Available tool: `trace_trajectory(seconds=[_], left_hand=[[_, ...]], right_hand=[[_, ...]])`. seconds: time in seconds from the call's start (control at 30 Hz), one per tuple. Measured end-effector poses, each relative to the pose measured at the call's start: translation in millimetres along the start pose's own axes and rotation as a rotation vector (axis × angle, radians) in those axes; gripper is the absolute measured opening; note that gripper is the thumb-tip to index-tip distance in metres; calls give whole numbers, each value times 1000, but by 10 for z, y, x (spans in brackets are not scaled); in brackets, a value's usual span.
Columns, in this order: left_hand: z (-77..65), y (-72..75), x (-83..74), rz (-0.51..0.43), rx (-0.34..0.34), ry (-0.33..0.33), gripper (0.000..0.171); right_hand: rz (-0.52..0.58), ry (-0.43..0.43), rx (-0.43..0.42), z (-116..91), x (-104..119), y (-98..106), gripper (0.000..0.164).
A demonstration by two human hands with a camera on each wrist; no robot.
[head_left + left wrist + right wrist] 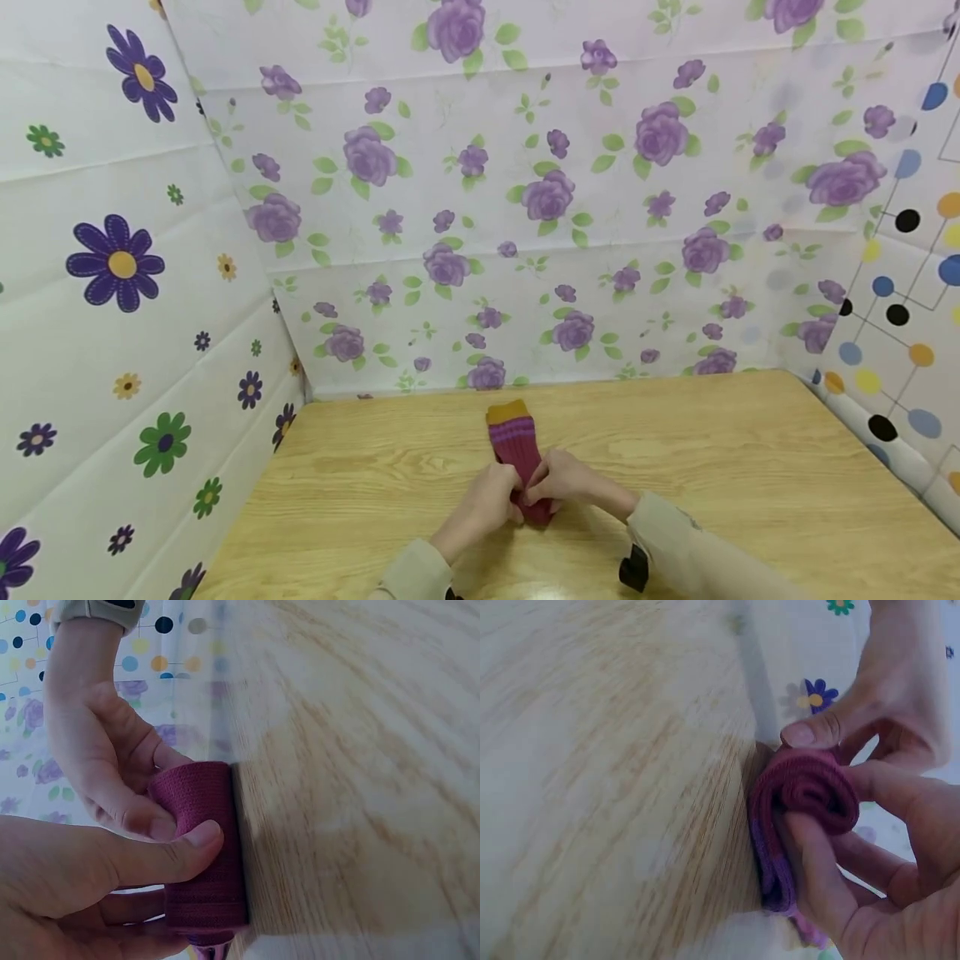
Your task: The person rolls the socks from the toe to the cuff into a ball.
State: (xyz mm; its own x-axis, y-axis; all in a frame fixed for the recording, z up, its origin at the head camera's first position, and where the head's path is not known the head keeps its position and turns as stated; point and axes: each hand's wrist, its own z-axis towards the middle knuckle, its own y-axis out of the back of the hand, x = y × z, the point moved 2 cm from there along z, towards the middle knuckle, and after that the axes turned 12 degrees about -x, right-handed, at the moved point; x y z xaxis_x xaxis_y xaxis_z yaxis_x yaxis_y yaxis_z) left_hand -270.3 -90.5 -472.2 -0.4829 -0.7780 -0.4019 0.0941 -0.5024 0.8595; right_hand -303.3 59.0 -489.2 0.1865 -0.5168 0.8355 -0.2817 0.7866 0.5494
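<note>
A burgundy knit sock point(513, 446) lies on the table, with purple stripes and a mustard end pointing away from me. Its near part is rolled up, and the spiral of the roll point(810, 791) shows end-on in the right wrist view. Whether there is one sock or two layered is unclear. My left hand point(487, 498) holds the left side of the roll, its thumb lying across the knit in the left wrist view. From the right, my right hand point(564, 477) pinches the roll, fingers against the coil. Both hands partly hide the sock in the head view.
The wood-grain table point(360, 483) spreads around the hands. Behind it hangs a sheet with purple roses point(547, 196); a daisy-print sheet point(120, 262) stands at the left and a dotted sheet point(907, 317) at the right. A black device point(634, 568) sits at the right wrist.
</note>
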Motion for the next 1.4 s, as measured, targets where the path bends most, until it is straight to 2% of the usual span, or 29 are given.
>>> trace_trajectory(seconds=[0.07, 0.23, 0.37, 0.6, 0.73, 0.87, 1.07, 1.27, 1.4], left_hand=[[13, 9, 25, -43, 11, 12, 21], [66, 1, 110, -134, 36, 59, 19], [121, -2, 141, -153, 67, 67, 13], [183, 32, 177, -197, 131, 84, 12], [202, 38, 207, -236, 157, 101, 13], [220, 42, 254, -270, 167, 112, 11], [219, 20, 332, -306, 183, 115, 14], [215, 37, 328, -356, 212, 178, 22], [244, 50, 310, -295, 227, 155, 28]], right_hand=[[-48, 69, -16, -24, 41, 15, 9], [-197, 324, -86, -71, 100, 13, 5], [-274, 445, -105, -99, 113, 4, 9], [-553, 548, -108, -151, 92, -20, 35], [-696, 574, -84, -155, 88, -57, 42], [-795, 604, -61, -151, 102, -96, 43], [-831, 683, -74, -152, 74, -130, 31], [-877, 752, -92, -141, 25, -133, 27], [-808, 725, -36, -100, 24, -80, 23]])
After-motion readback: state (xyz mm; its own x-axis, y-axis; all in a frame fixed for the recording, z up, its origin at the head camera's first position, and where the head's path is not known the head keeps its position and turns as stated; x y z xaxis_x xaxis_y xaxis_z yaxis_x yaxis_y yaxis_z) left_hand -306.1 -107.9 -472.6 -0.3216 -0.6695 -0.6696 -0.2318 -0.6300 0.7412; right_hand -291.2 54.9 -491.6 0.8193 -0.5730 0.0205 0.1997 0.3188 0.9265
